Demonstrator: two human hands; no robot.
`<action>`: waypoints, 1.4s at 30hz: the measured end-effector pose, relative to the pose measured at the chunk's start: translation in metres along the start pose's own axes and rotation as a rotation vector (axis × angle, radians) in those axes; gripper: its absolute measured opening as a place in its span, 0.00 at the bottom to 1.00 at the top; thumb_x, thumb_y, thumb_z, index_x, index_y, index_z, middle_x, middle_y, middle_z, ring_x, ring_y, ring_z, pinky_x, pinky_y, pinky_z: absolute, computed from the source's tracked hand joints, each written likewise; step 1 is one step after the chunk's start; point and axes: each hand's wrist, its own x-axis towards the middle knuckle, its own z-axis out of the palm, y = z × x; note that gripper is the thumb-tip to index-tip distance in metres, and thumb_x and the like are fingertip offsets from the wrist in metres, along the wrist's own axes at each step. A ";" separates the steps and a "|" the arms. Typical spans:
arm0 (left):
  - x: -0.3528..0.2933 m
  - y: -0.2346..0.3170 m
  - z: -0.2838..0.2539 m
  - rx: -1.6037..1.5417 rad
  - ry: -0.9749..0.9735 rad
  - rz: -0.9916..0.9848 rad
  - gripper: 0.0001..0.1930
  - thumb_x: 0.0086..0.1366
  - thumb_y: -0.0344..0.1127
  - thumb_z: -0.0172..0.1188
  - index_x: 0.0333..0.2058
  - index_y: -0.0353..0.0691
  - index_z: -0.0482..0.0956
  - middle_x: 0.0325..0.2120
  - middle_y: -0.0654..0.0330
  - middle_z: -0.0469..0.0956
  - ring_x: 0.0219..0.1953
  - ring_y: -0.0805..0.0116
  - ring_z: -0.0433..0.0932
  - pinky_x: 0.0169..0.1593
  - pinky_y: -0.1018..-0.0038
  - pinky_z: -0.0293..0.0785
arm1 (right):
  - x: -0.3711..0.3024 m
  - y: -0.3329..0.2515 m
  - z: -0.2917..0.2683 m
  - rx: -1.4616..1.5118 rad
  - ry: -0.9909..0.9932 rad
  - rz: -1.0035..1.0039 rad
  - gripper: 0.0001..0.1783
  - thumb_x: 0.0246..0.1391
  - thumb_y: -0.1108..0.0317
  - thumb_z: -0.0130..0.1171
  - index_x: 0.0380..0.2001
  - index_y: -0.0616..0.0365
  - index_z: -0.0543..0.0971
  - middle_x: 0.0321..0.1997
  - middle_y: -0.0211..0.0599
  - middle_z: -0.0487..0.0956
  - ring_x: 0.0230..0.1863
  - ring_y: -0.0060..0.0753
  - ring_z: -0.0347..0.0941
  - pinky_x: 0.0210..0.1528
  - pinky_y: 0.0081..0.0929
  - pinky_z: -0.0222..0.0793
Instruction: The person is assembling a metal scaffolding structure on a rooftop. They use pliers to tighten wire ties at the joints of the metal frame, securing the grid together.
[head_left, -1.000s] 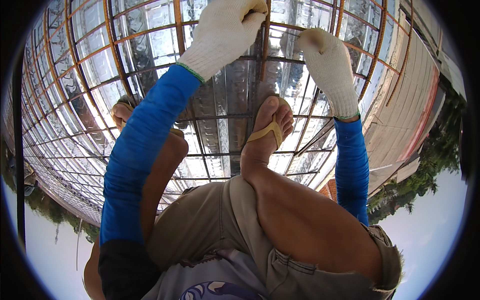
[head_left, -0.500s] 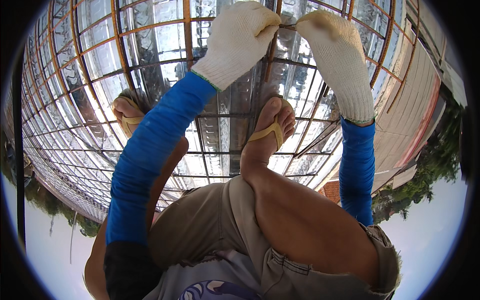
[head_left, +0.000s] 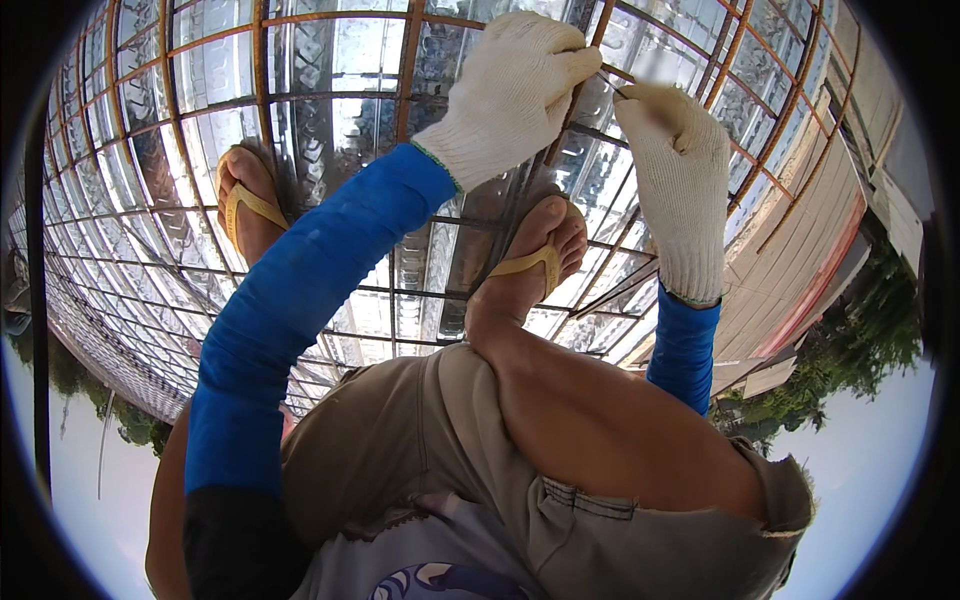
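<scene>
My left hand (head_left: 522,100), in a white knit glove, is closed with thumb and fingers pinched together. A thin dark wire (head_left: 611,86) runs from its fingertips toward my right hand (head_left: 676,155). That hand, gloved alike, is also closed in a pinch at the wire's other end. A blurred, stained patch covers part of its fingers. Both hands are over a mesh of rusty steel bars (head_left: 408,75), close to a bar that passes between them. How the wire meets the bars is hidden by the gloves.
Shiny ribbed metal sheeting (head_left: 320,135) lies under the mesh. My feet in yellow flip-flops (head_left: 536,262) stand on it, knees bent. Loose bar ends (head_left: 785,215) stick out at the right, by a tan boarded surface (head_left: 790,275). Trees (head_left: 860,320) are beyond.
My right hand has dropped nearer to me relative to the left, and the wire between them now slants. The whole view has shifted slightly.
</scene>
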 end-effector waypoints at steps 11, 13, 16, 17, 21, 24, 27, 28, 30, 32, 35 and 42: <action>0.022 -0.008 -0.022 -0.433 -0.171 -0.193 0.10 0.69 0.39 0.67 0.41 0.39 0.89 0.34 0.50 0.86 0.38 0.51 0.85 0.43 0.58 0.80 | 0.059 0.011 -0.025 -0.441 -0.287 -0.349 0.19 0.71 0.51 0.65 0.53 0.51 0.87 0.38 0.34 0.88 0.34 0.25 0.85 0.34 0.26 0.81; 0.036 -0.007 -0.035 -0.410 -0.296 -0.218 0.14 0.69 0.45 0.68 0.40 0.38 0.89 0.33 0.49 0.85 0.37 0.52 0.85 0.42 0.58 0.79 | 0.079 0.025 -0.032 -0.563 -0.357 -0.439 0.19 0.71 0.50 0.65 0.53 0.51 0.87 0.38 0.34 0.88 0.35 0.25 0.86 0.35 0.26 0.82; 0.045 -0.013 -0.037 -0.485 -0.377 -0.307 0.19 0.69 0.51 0.68 0.38 0.37 0.88 0.32 0.48 0.84 0.37 0.54 0.84 0.41 0.60 0.78 | 0.084 0.035 -0.038 -0.634 -0.374 -0.468 0.19 0.70 0.50 0.66 0.53 0.51 0.87 0.39 0.35 0.89 0.36 0.26 0.86 0.36 0.27 0.83; 0.046 -0.013 -0.037 -0.495 -0.436 -0.370 0.18 0.70 0.49 0.66 0.40 0.38 0.87 0.33 0.47 0.85 0.37 0.55 0.84 0.43 0.60 0.79 | 0.081 0.037 -0.039 -0.634 -0.345 -0.458 0.19 0.70 0.51 0.66 0.53 0.51 0.87 0.39 0.35 0.89 0.37 0.26 0.87 0.36 0.27 0.83; 0.042 -0.027 -0.017 -0.486 -0.396 -0.331 0.17 0.72 0.48 0.63 0.46 0.40 0.86 0.37 0.47 0.86 0.40 0.53 0.85 0.46 0.58 0.80 | 0.060 0.033 -0.043 -0.601 -0.139 -0.384 0.19 0.70 0.51 0.67 0.53 0.51 0.87 0.40 0.36 0.89 0.38 0.27 0.88 0.38 0.28 0.84; 0.034 -0.035 -0.011 -0.425 -0.370 -0.314 0.17 0.73 0.47 0.62 0.49 0.42 0.85 0.40 0.48 0.86 0.43 0.51 0.85 0.48 0.56 0.80 | 0.031 0.020 -0.028 -0.502 0.000 -0.375 0.18 0.69 0.51 0.67 0.52 0.51 0.87 0.41 0.36 0.90 0.40 0.27 0.88 0.39 0.28 0.85; 0.037 -0.039 -0.004 -0.352 -0.300 -0.134 0.16 0.73 0.47 0.62 0.48 0.43 0.86 0.41 0.48 0.86 0.46 0.50 0.85 0.50 0.55 0.81 | 0.012 0.011 -0.010 -0.407 -0.004 -0.365 0.21 0.67 0.50 0.70 0.53 0.53 0.87 0.42 0.37 0.90 0.41 0.29 0.89 0.44 0.31 0.85; 0.034 -0.045 0.004 -0.305 -0.264 -0.036 0.16 0.73 0.47 0.62 0.47 0.42 0.86 0.41 0.48 0.86 0.46 0.49 0.85 0.50 0.55 0.80 | 0.019 0.021 0.002 -0.386 0.028 -0.405 0.12 0.65 0.59 0.68 0.49 0.49 0.87 0.37 0.36 0.89 0.32 0.34 0.87 0.35 0.33 0.82; 0.033 -0.046 0.009 -0.291 -0.225 0.006 0.15 0.73 0.47 0.62 0.46 0.42 0.86 0.41 0.48 0.86 0.46 0.49 0.85 0.50 0.55 0.80 | 0.024 0.024 0.019 -0.308 -0.005 -0.270 0.13 0.64 0.58 0.69 0.48 0.50 0.88 0.36 0.36 0.89 0.30 0.35 0.86 0.33 0.34 0.81; 0.034 -0.043 0.006 -0.343 -0.225 -0.108 0.15 0.73 0.47 0.62 0.44 0.41 0.87 0.39 0.49 0.86 0.44 0.48 0.85 0.49 0.55 0.81 | 0.029 0.020 0.027 -0.284 -0.021 -0.178 0.16 0.65 0.55 0.69 0.47 0.54 0.89 0.36 0.36 0.90 0.33 0.30 0.87 0.37 0.29 0.81; 0.037 -0.035 -0.006 -0.442 -0.259 -0.248 0.14 0.73 0.46 0.62 0.43 0.41 0.87 0.37 0.49 0.86 0.41 0.48 0.85 0.47 0.56 0.81 | 0.033 0.027 0.031 -0.117 -0.046 -0.039 0.19 0.65 0.53 0.70 0.45 0.58 0.90 0.33 0.36 0.89 0.34 0.27 0.86 0.37 0.27 0.80; 0.039 -0.031 -0.009 -0.453 -0.294 -0.295 0.14 0.75 0.45 0.61 0.42 0.41 0.86 0.36 0.49 0.86 0.39 0.50 0.85 0.46 0.58 0.81 | 0.037 0.041 0.037 -0.219 0.053 -0.219 0.15 0.67 0.56 0.67 0.42 0.58 0.87 0.32 0.36 0.87 0.33 0.29 0.85 0.36 0.29 0.79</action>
